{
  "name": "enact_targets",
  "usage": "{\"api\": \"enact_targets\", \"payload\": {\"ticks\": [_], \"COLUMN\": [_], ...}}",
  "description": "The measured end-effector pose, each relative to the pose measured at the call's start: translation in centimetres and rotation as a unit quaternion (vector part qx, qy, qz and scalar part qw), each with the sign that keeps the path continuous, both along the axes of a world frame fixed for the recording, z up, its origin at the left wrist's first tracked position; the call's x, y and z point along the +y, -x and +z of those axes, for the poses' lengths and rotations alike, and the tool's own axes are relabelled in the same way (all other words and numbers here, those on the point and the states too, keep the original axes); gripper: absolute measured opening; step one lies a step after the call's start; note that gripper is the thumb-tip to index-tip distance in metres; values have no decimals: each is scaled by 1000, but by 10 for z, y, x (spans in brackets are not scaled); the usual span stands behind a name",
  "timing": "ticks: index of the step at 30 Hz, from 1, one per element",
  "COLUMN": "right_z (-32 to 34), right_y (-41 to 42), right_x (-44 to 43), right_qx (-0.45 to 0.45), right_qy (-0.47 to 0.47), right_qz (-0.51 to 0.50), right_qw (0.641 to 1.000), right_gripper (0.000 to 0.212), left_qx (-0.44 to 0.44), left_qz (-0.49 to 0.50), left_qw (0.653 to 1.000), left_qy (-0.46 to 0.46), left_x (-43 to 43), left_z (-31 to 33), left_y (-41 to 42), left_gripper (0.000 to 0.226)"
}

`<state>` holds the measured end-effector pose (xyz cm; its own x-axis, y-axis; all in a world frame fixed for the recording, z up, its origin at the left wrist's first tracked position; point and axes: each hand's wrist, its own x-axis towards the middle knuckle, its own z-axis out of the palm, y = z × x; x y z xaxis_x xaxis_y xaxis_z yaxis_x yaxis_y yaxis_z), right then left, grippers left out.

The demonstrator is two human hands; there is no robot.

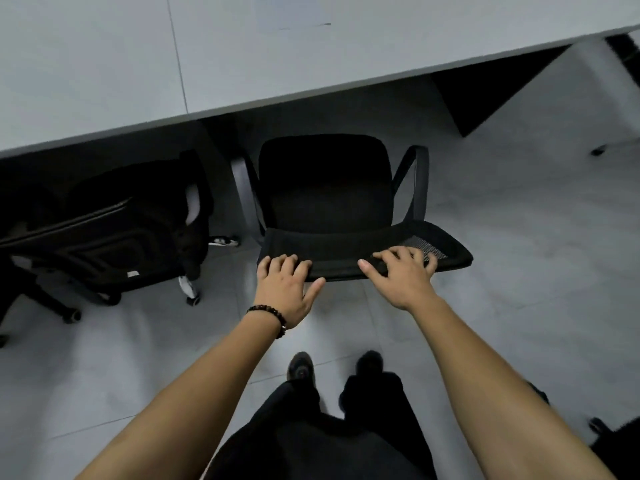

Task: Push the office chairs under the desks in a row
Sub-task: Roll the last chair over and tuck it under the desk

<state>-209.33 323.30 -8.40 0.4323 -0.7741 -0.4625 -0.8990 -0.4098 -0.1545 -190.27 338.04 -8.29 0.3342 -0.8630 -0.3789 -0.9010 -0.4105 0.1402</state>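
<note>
— Where is the office chair (329, 209)?

— Dead ahead at 12 o'clock, on the grey tiled floor (519, 254). It faces 12 o'clock, toward the desk (104, 64). The front edge of its seat (325, 174) is near the desk's rim, but I cannot tell whether it has passed under.

— And its lie?

— The seat runs from 6 to 12 o'clock. The top of the backrest (339, 258) is the nearest part, and its long edge runs roughly 9 to 3 o'clock. The desk rim slants from about 8 to 2 o'clock, so the two are not quite square. The armrests (420, 181) stand at either side of the seat.

— The hands?

— Both are on the backrest's top edge. The left hand (285, 289), with a bead bracelet (268, 313) on its wrist, has its fingers curled over the 9 o'clock end and its thumb stretched out below the edge. The right hand (403, 277) is toward the 3 o'clock end. Its fingers are spread and bent over the mesh, and its thumb lies along the near side.

— Anything else?

— A second chair (114, 237) at 9 o'clock, dark and angled, close to the desk.
</note>
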Motion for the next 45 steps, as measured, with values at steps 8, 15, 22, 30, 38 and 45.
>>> {"api": "enact_targets", "payload": {"ticks": [8, 15, 22, 30, 38, 45], "right_z": [5, 3, 5, 8, 6, 35], "right_y": [-48, -34, -11, -7, -13, 0], "right_x": [-95, -161, -175, -153, -136, -133], "right_qx": [13, -52, -37, -47, -70, -164], "right_qy": [-9, 6, 25, -2, 11, -68], "right_qz": [109, 170, 135, 134, 125, 79], "right_qw": [994, 984, 990, 990, 990, 981], "right_gripper": [84, 84, 92, 88, 88, 50], "left_qx": [-22, -21, -14, -28, -35, 91], "left_qz": [127, 234, 267, 249, 230, 249], "left_qw": [992, 972, 964, 968, 971, 960], "left_qy": [5, -16, 5, 30, 51, 95], "left_x": [-75, -122, -133, -110, -100, -92], "left_z": [-2, 7, 8, 1, -2, 47], "left_y": [-25, -16, 20, 14, -2, -12], "left_gripper": [71, 72, 65, 74, 75, 44]}}
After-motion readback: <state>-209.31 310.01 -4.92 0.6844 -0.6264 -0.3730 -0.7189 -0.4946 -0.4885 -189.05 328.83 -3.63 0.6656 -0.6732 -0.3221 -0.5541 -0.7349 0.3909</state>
